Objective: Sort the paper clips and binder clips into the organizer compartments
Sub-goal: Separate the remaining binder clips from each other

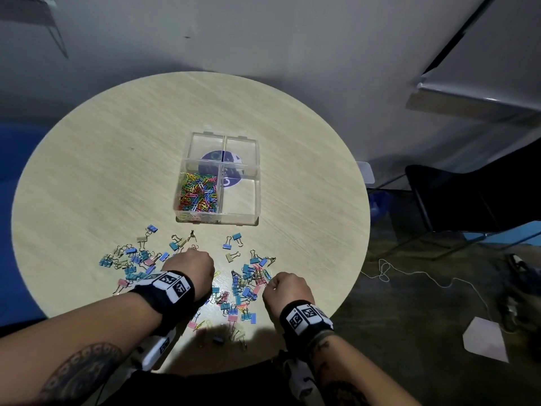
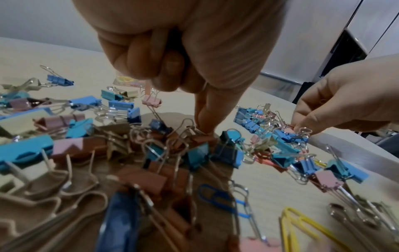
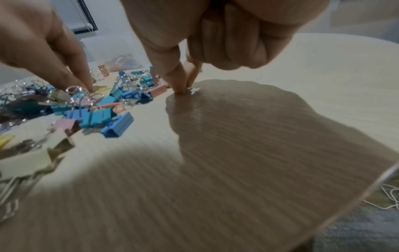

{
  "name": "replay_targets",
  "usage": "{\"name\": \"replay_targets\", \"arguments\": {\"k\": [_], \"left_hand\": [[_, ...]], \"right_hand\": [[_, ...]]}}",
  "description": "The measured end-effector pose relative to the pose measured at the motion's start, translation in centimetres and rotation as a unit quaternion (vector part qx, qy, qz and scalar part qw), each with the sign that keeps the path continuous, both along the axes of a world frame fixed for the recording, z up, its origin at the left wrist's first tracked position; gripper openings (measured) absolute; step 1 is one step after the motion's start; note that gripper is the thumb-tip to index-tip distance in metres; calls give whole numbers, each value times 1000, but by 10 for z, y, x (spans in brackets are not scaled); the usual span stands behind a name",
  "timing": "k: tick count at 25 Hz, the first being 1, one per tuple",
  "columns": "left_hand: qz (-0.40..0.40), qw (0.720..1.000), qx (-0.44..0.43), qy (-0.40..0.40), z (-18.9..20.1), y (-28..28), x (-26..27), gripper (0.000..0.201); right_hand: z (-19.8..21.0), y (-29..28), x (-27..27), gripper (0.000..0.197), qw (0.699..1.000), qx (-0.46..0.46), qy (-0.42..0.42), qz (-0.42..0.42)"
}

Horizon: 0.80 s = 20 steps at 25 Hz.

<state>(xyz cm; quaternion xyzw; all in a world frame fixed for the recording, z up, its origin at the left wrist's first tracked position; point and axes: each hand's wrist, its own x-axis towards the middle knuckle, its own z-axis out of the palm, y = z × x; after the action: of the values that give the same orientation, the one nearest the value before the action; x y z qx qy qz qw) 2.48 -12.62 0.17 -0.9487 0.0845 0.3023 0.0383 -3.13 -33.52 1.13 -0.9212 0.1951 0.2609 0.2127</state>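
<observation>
Both hands down in the binder clips (image 1: 246, 284), scattered just in front of the organizer (image 1: 218, 177). Left hand (image 1: 190, 266) curled, fingertips pinching into the pile; what it grips, impossible to tell. Right hand (image 1: 288, 288) pinching something small and silvery against the table (image 1: 96, 159), apparently for lifting. Paper clips (image 1: 199, 196) filling the organizer's near-left compartment; other three bare.

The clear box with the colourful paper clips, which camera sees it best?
The head view: the organizer shows whole, paper clips filling one near compartment. Both wrist views show only a blurry far-off glimpse behind the fingers.
</observation>
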Motion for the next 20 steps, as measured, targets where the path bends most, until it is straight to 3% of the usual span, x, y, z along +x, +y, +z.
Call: {"name": "replay_targets", "arguments": {"k": [7,10,11,13,15,16,17,18,20], "left_hand": [[-6,1000,-22,16,-3,3,0,19],[18,998,-58,9,-1,7,0,19],[29,997,-73,1,-1,8,0,21],[37,996,-85,-2,2,8,-1,23],[18,998,-64,-2,3,3,-1,23],[1,999,-43,-1,4,-1,-1,20],[-16,1000,-23,0,5,-4,-1,18],[-28,1000,-10,6,7,-8,-3,16],[-31,999,-10,18,10,-14,-5,16]], "right_hand": [[0,-7,-1,20,999,4,38,14],[-2,-9,-3,18,995,59,25,-81],[1,-7,-2,15,978,117,3,-171],[10,-1,5,19,915,246,35,-317],[17,5,11,25,862,356,68,-354],[20,7,13,23,797,426,82,-419],[22,10,16,20,733,503,86,-450],[30,15,19,18,695,548,78,-460],[44,26,29,15,649,611,57,-450]]}}
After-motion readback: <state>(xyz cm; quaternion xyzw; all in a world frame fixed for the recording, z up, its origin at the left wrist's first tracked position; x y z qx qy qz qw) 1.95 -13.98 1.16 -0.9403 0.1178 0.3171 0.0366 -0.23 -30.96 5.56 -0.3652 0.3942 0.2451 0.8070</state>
